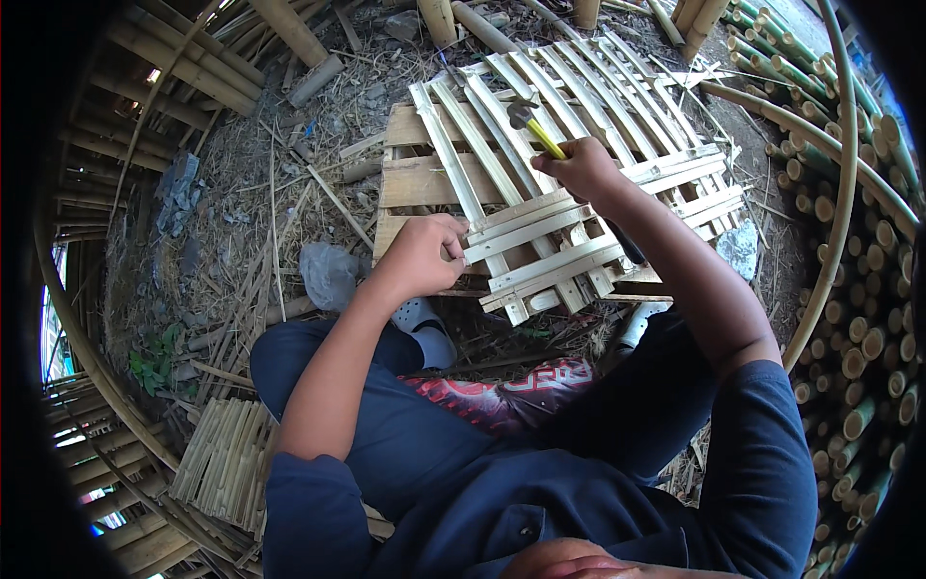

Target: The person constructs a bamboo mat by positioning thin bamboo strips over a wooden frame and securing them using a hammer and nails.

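A claw hammer with a dark head and a yellow shaft is gripped in my right hand, raised over the slats. Below it lies a flat lattice of split bamboo slats, long strips crossed by shorter ones near me. My left hand is closed at the left end of a cross slat, its fingertips pinched together there. Whatever small thing those fingertips may hold is too hidden to tell. Wooden boards lie under the lattice.
Cut bamboo poles are stacked at the right. A bundle of split strips lies at lower left. A clear plastic bag sits left of the boards, and a bent bamboo pole arcs along the right. Scraps litter the ground.
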{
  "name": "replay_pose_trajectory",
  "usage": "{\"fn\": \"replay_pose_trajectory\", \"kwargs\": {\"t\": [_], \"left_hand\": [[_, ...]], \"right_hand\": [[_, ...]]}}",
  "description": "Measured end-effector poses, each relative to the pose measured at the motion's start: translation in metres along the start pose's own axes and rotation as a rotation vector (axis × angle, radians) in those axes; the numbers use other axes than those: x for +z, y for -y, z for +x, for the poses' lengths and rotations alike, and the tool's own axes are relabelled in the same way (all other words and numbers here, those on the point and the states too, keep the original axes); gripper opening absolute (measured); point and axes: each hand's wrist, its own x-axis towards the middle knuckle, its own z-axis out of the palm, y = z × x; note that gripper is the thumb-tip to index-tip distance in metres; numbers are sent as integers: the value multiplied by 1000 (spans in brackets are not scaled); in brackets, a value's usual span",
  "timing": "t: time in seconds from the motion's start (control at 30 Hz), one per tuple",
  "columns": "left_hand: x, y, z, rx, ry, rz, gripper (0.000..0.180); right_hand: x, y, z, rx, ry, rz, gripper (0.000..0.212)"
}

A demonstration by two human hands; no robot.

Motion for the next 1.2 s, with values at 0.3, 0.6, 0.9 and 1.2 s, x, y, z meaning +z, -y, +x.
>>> {"fn": "replay_pose_trajectory", "kwargs": {"t": [0.3, 0.6, 0.9, 1.2], "left_hand": [[2, 0, 2, 4, -4, -8, 7], [2, -3, 1, -2, -25, 8, 7], [1, -4, -1, 21, -20, 11, 7], [3, -4, -1, 7, -24, -3, 7]], "right_hand": [[-36, -25, 22, -73, -212, 201, 32], [-47, -43, 51, -55, -343, 239, 34], [-51, -43, 61, 26, -302, 292, 41], [-54, -32, 49, 14, -306, 207, 43]]}}
